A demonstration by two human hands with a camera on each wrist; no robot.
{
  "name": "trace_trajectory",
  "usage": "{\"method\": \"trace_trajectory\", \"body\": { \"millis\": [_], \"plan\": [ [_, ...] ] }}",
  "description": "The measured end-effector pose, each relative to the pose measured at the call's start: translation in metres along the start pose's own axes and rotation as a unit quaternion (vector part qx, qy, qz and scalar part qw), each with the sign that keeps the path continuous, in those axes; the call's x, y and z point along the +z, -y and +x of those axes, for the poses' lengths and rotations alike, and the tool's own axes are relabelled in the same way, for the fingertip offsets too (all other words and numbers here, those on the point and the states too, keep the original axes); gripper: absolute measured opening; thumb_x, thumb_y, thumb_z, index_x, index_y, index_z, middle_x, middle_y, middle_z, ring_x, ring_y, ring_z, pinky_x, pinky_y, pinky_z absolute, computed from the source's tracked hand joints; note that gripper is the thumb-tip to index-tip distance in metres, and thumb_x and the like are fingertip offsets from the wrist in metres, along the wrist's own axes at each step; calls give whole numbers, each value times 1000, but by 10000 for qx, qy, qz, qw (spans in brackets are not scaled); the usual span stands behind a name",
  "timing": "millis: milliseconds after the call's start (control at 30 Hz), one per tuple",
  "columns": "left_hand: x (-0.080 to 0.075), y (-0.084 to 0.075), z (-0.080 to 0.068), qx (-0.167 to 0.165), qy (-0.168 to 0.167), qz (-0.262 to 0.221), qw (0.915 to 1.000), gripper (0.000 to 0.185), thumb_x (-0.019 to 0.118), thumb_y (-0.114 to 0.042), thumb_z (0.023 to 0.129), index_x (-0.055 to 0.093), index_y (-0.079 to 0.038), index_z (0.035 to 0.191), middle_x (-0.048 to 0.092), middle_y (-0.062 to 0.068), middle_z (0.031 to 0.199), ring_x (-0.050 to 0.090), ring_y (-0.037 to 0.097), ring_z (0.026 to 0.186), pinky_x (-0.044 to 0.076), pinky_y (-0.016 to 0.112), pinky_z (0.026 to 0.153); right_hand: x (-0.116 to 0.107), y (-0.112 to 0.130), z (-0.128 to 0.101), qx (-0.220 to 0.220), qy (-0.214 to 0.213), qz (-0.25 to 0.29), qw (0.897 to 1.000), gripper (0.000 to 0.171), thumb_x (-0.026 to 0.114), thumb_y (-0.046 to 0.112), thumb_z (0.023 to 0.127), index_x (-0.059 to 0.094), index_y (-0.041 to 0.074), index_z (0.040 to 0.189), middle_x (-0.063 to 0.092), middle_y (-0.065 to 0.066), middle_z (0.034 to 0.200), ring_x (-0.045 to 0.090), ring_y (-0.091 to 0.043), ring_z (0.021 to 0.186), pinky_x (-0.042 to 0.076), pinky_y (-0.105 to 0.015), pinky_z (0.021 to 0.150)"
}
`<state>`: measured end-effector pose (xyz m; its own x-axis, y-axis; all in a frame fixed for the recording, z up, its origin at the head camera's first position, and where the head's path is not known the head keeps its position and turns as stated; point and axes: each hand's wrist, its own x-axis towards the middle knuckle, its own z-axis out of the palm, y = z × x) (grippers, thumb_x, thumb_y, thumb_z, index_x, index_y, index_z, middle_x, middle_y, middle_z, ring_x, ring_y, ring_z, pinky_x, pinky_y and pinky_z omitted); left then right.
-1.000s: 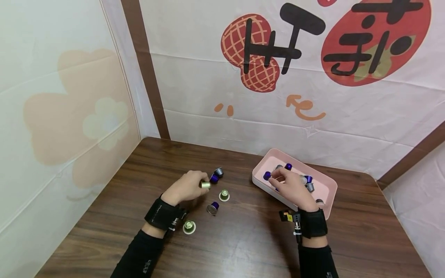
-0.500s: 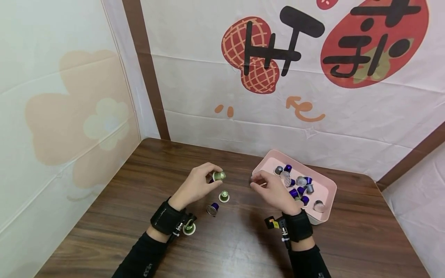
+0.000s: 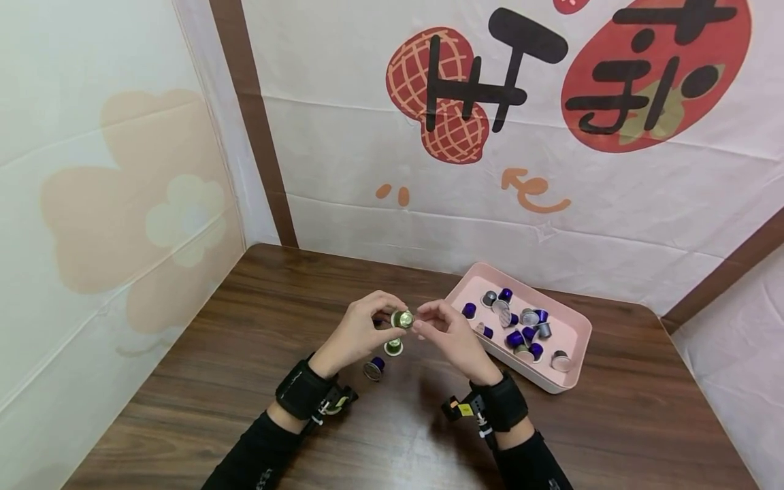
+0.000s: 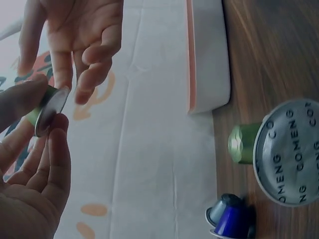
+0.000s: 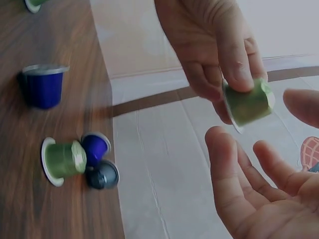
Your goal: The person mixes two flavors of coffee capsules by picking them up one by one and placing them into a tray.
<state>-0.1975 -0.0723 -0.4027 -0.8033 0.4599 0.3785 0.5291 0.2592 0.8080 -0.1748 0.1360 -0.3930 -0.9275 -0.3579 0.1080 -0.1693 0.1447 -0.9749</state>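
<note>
**Green capsule pinched between two hands above the table**

From the head camera, the left hand [image 3: 361,332] pinched a green capsule [image 3: 402,318] at its fingertips, lifted above the wooden table [image 3: 202,381]. The right hand [image 3: 450,337] faced it with fingers loosely spread, its fingertips just beside the capsule; contact could not be told. Right below the held capsule, a second green capsule [image 3: 394,347] stood on the table, and a purple capsule [image 3: 373,368] lay nearer the left wrist. To the right of the right hand sat a pink tray [image 3: 576,327] with purple and grey capsules in it.

From the left wrist camera, the left hand [image 4: 30,199] held the green capsule [image 4: 46,107] between thumb and forefinger, foil lid toward the lens. The right hand [image 4: 75,40] hung just beyond it, fingers relaxed and holding nothing. The pink tray [image 4: 209,59] lay past them.

From the right wrist camera, the left hand [image 5: 209,45] gripped the green capsule [image 5: 247,103] by its sides. The right hand [image 5: 249,194] lay palm up just beneath it, fingers spread, apart from the capsule. Behind the hands, capsules rested on the table [image 5: 30,189].
</note>
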Motion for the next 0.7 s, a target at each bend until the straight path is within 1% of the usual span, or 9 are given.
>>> {"method": "trace_trajectory", "body": {
  "millis": [100,133,167,200,333,433,567,633,700],
  "plan": [
    [2,-3,0,33,49,-8,10000,31,76,-8,80,65,-10,109,59,3,107,59,18,88,50,35,76,0,-9,3,-22,104,424,9990,32,60,12,94,50,-5,119,56,-16,105,56,-42,93,51,-31,79],
    [3,-3,0,37,53,25,10000,31,76,-8,80,65,-10,109,59,3,107,58,18,87,49,32,75,0,-10,4,-3,131,515,9986,32,60,12,94,50,-5,119,56,-16,104,55,-43,94,51,-32,80],
    [5,1,0,60,48,26,10000,31,77,-10,80,65,-13,108,59,1,106,58,17,86,49,32,73,0,-11,4,4,165,600,9981,32,60,11,93,49,-6,119,56,-16,104,56,-41,93,51,-31,80],
    [5,1,0,115,47,27,9999,30,77,-11,80,65,-15,107,59,-1,104,57,16,85,49,31,72,1,-10,3,19,181,691,9974,31,60,9,93,49,-7,118,56,-15,103,56,-40,92,51,-31,79],
    [7,1,0,219,16,78,9997,27,78,-11,79,65,-16,103,58,-5,100,57,12,81,48,27,69,3,-10,3,69,179,962,9952,30,61,7,91,50,-7,115,55,-13,100,58,-24,86,51,-30,78],
    [9,0,0,332,3,106,9994,27,78,-12,79,65,-17,101,57,-7,98,57,9,81,51,33,69,3,-10,2,142,163,1088,9938,30,62,8,90,50,-6,114,55,-11,99,58,-18,83,51,-29,77],
    [9,0,1,499,59,154,9986,26,78,-10,78,65,-15,100,57,-6,97,59,11,81,52,42,69,3,-12,3,176,192,1097,9936,29,64,9,90,49,-4,112,56,-10,98,58,-17,83,50,-28,76],
    [6,0,1,543,136,249,9981,24,77,-9,80,65,-13,100,58,-4,97,59,15,82,52,42,69,2,-11,3,181,158,1107,9936,29,64,8,90,48,-4,111,56,-10,97,58,-18,83,50,-28,76],
    [1,1,1,465,183,421,9979,20,75,-9,82,65,-11,100,59,-4,96,60,16,82,52,41,70,0,-10,3,186,77,1052,9942,29,64,8,89,48,-4,111,56,-10,96,58,-19,82,50,-28,76]
  ]
}}
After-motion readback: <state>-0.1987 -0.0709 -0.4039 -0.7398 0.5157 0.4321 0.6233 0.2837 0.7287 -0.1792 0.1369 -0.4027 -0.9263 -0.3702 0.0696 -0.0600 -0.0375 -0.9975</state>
